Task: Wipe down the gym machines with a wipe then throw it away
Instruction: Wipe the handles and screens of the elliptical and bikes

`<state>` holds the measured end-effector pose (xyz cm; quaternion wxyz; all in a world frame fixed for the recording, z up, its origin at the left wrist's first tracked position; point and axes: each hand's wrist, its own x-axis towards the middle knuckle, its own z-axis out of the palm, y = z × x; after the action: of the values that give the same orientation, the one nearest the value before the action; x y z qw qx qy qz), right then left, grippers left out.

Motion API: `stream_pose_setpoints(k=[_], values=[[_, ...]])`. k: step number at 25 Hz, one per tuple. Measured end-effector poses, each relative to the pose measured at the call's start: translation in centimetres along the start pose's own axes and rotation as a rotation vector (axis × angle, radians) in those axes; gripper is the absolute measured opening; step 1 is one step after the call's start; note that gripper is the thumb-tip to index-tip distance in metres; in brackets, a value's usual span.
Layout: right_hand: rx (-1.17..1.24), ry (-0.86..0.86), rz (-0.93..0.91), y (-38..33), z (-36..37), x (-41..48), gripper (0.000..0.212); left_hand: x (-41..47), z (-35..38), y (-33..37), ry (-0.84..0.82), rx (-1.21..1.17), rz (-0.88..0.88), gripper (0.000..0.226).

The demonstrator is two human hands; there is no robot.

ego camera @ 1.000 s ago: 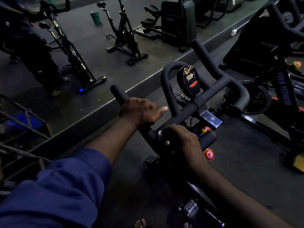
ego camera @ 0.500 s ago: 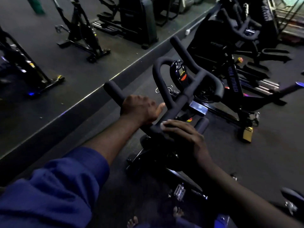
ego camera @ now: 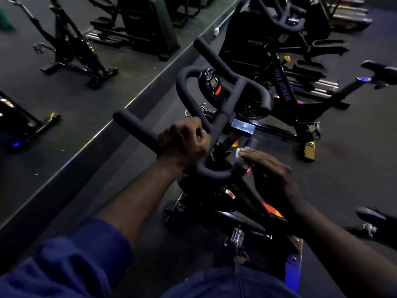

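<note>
With my left hand [ego camera: 184, 140] wrapped tight round the near side of the handlebar [ego camera: 231, 100], I've got this bike steadied, and the action is all on the other side. My right hand [ego camera: 270, 171] lies over the short right grip [ego camera: 252, 144], fingers fairly straight, pressing the wipe [ego camera: 238, 152] down onto it. Only a white corner of the wipe peeks out past my fingertips. That grip's long axis runs away from me, forward and a touch to the right, so I judge the stroke has to follow it out to the tip or back round the near curve. The big unwiped stretch lies forward and left of the wipe, up the centre bar toward the console [ego camera: 211, 84]. The right hand is the nearer one for that, since it sits on the wipe itself. Count it up: one wipe, two hands on one handlebar, one console. There's a second bike [ego camera: 281, 95] just beyond on the right, and more dark machines past the ledge on the left, too murky to number.
</note>
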<state>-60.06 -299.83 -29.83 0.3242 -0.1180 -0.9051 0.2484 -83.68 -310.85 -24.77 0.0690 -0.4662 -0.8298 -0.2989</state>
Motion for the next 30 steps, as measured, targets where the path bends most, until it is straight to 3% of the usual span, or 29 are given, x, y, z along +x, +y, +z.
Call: stream_pose_setpoints(k=[2, 4, 7, 11, 15, 18, 22, 25, 28, 30], values=[[-0.049, -0.174, -0.096, 0.2, 1.5, 0.4, 0.034, -0.7, 2.0, 2.0, -0.061, -0.089, 0.073, 0.014], [-0.204, -0.311, -0.287, 2.8, 0.7, 0.8, 0.041, -0.9, 3.8, 2.8, -0.089, 0.004, 0.145, 0.011], [-0.243, -0.237, -0.277, 6.9, -1.2, 2.9, 0.032, -1.1, 4.6, 2.4, -0.050, 0.124, 0.152, 0.015], [0.138, -0.114, 0.010, 7.6, 0.5, 4.4, 0.022, -1.0, 4.7, 2.4, -0.021, 0.126, 0.006, 0.015], [0.787, 0.224, 0.575, 5.8, 1.0, 3.8, 0.029, -1.1, 4.8, 2.8, 0.030, 0.159, -0.018, 0.017], [0.957, 0.200, 0.727, 4.9, 1.2, 2.6, 0.041, -0.8, 4.8, 3.1, 0.035, 0.164, -0.058, 0.017], [0.864, 0.153, 0.748, 5.1, 1.3, 0.6, 0.056, -0.8, 5.0, 3.1, 0.007, 0.176, -0.032, 0.016], [0.557, 0.207, 0.692, 5.8, 0.6, 0.3, 0.039, -0.9, 5.2, 3.0, -0.016, 0.215, -0.042, 0.019], [0.423, 0.257, 0.673, 6.2, -0.1, 0.5, 0.019, -0.8, 5.1, 2.7, -0.019, 0.217, -0.010, 0.019], [0.258, 0.305, 0.530, 4.5, -0.7, 0.6, 0.014, -0.8, 5.1, 2.7, -0.013, 0.224, 0.011, 0.019]])
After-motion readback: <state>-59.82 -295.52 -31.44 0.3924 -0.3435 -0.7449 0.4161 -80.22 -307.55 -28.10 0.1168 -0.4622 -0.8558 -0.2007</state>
